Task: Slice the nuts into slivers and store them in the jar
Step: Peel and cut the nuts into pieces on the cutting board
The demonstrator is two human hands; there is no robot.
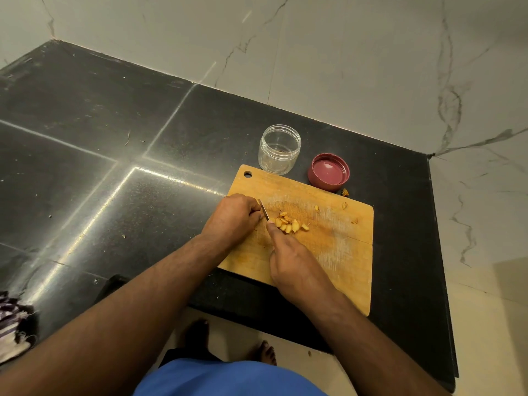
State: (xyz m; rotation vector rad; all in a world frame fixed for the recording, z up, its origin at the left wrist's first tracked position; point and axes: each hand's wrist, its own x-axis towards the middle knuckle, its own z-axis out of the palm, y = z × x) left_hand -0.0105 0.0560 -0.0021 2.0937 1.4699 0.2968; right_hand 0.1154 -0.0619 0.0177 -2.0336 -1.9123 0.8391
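Clear jar point(279, 150) stands lidless, nearly empty, beside pink lid point(328, 172).

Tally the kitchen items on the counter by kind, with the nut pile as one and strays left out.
Jar: 1
Lid: 1
Board: 1
Knife: 1
Nut pile: 1
Total: 5

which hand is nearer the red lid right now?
Right. The right hand rests on the cutting board, fingertip at the nut pile, below-left of the red lid. The left hand, gripping the knife, is farther left.
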